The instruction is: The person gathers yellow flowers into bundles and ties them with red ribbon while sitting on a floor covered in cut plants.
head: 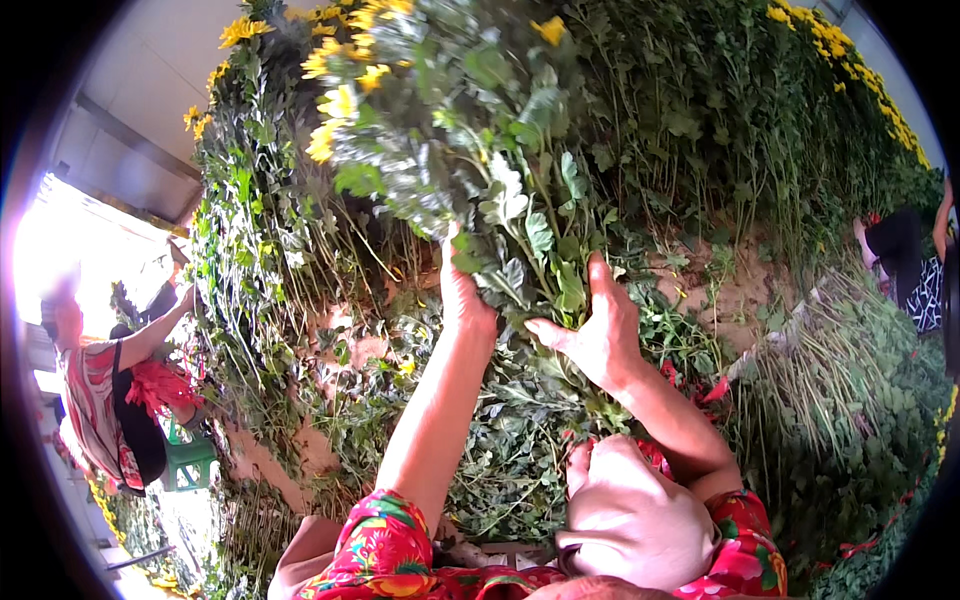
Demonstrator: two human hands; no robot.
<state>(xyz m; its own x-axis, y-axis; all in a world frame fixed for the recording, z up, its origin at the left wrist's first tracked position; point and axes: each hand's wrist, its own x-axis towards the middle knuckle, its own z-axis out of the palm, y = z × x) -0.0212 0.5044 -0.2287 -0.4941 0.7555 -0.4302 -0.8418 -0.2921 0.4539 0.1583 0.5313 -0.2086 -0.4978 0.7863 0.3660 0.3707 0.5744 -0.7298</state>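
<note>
A bunch of yellow chrysanthemums with long leafy stems (525, 202) is held up in front of me, between my two hands. My left hand (465, 292) presses against the left side of its leaves. On the right side my right hand (600, 330) supports the lower stems, with thumb and fingers spread around them. The bunch tilts to the upper left and its flowers are partly blurred. Behind it stands a tall bank of similar chrysanthemums (675, 127), with yellow blooms along the top. Loose leaves and cut stems (517, 450) lie below my hands.
A person (105, 397) works at the left, near a green plastic crate (187, 461) and red ties (161, 386). Part of another person (911, 255) shows at the far right. A pile of stems (832, 360) lies at right. Red strips (712, 390) lie near my right forearm.
</note>
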